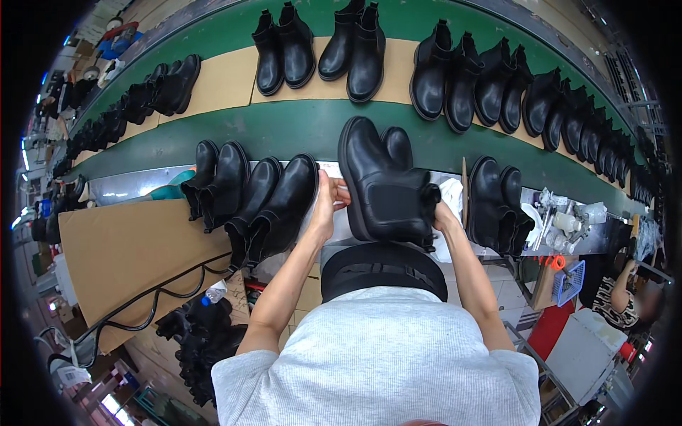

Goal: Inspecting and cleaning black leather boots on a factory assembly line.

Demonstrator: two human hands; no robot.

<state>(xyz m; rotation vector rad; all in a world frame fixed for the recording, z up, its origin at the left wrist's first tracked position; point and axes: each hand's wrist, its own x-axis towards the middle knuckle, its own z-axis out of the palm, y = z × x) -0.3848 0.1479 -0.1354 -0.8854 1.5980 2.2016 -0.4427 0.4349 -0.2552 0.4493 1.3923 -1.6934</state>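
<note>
In front of my waist is a black ankle boot (394, 202) with an elastic side panel, its toe pointing away from me and its side turned up. My left hand (331, 201) is at the sole edge, fingertips against it and thumb apart. My right hand (443, 217) grips the same boot at its shaft opening, where some fingers are hidden behind the leather. Behind it, a second black boot (399, 147) shows only its toe; whether a hand touches that one is hidden.
Black boots (273, 206) stand left of my hands, and another pair (490, 206) stands right. More boots line cardboard on the green conveyor (298, 128) ahead. Cardboard (135, 263) and a black bent rail (160, 291) lie left. Small bottles (568, 221) sit right; a person (625, 295) is beyond.
</note>
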